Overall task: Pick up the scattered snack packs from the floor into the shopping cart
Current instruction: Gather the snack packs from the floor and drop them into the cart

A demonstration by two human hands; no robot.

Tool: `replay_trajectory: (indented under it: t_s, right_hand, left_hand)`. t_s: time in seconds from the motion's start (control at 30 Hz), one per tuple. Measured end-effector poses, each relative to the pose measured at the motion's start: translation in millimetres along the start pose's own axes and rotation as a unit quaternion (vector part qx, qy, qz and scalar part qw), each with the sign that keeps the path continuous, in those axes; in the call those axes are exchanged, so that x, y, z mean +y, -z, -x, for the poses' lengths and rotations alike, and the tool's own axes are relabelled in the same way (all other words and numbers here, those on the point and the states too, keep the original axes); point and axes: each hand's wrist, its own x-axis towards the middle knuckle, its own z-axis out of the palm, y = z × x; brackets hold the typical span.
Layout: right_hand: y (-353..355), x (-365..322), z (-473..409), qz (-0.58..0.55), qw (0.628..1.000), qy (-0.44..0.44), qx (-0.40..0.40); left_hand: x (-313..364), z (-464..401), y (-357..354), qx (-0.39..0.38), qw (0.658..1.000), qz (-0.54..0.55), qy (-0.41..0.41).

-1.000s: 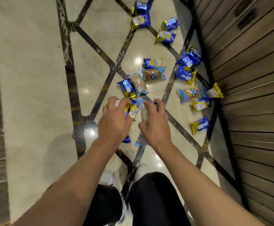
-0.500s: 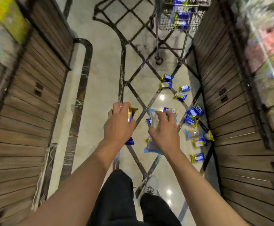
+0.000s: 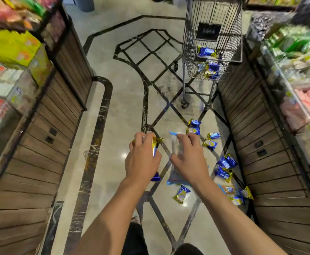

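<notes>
My left hand (image 3: 143, 159) grips blue and gold snack packs (image 3: 155, 146), held up in front of me. My right hand (image 3: 189, 159) grips a clear pack with light blue ends (image 3: 174, 173). Several blue and gold snack packs (image 3: 224, 166) lie scattered on the marble floor to the right, below and beyond my hands. One pack (image 3: 181, 194) lies just under my right forearm. The wire shopping cart (image 3: 213, 52) stands ahead at the top right, with several blue packs (image 3: 206, 52) in its basket.
Wooden shelf bases (image 3: 40, 144) line both sides of the aisle, with stocked shelves above. The right shelf base (image 3: 264, 144) runs close beside the scattered packs. The pale marble floor (image 3: 124, 89) has dark inlaid lines. My legs show at the bottom.
The view has risen from a close look at the floor to a standing view of the aisle. Both hands lifted with their packs, and the cart came into sight ahead.
</notes>
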Motion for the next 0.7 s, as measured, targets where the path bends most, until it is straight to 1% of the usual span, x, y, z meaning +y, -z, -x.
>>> replay_trajectory:
  t_s: [0.1,0.33,0.5,0.7]
  right_hand:
    - [-11,-32,-34,-0.007,1.000,-0.003,0.029]
    - [-32,-80,-131,0.007,0.999,0.006,0.048]
    - [-50,-87,-225,0.006,0.999,0.006,0.047]
    - [-63,-83,-366,-0.006,1.000,0.011,0.019]
  left_hand:
    - [-19,-42,25,0.009,1.000,0.002,-0.023]
    - [-38,-148,56,0.019,0.999,0.010,-0.041]
    - [-42,-239,52,0.007,0.999,-0.004,-0.044]
    - [-35,-380,45,0.000,0.999,-0.038,-0.020]
